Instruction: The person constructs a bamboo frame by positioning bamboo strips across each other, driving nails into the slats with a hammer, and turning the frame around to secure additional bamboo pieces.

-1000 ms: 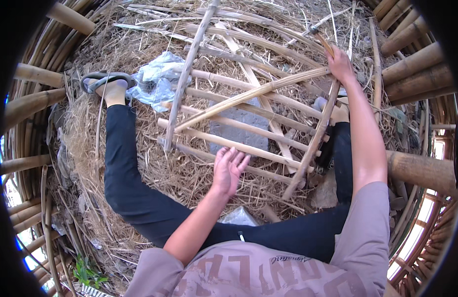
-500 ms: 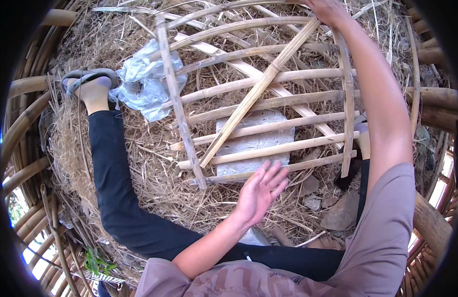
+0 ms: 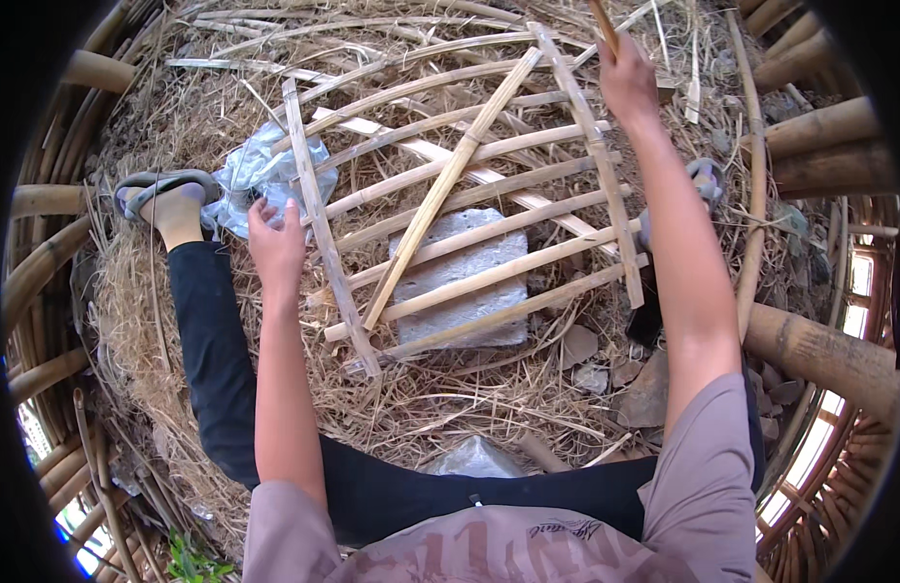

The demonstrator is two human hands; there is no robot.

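Before me on the straw lies a bamboo lattice frame, with several crosswise slats joined to two side strips and one diagonal strip. My right hand is closed around a brown wooden handle beyond the frame's right side strip; the handle's far end is cut off by the top edge. Next to the left side strip hovers my left hand, its fingers apart and slightly bent, with nothing seen in them. Just beyond it is a crumpled clear plastic bag. Beneath the frame's near slats rests a grey stone block.
Bamboo poles form walls on both sides. Loose bamboo strips lie at the far side. Flat stones sit near my right leg, and a dark object lies by the frame's near right corner. My legs stretch around the frame.
My left hand has moved left and away from me, from the frame's near edge to its left strip. The right hand has come off the far right corner, and a wooden handle now shows in it.
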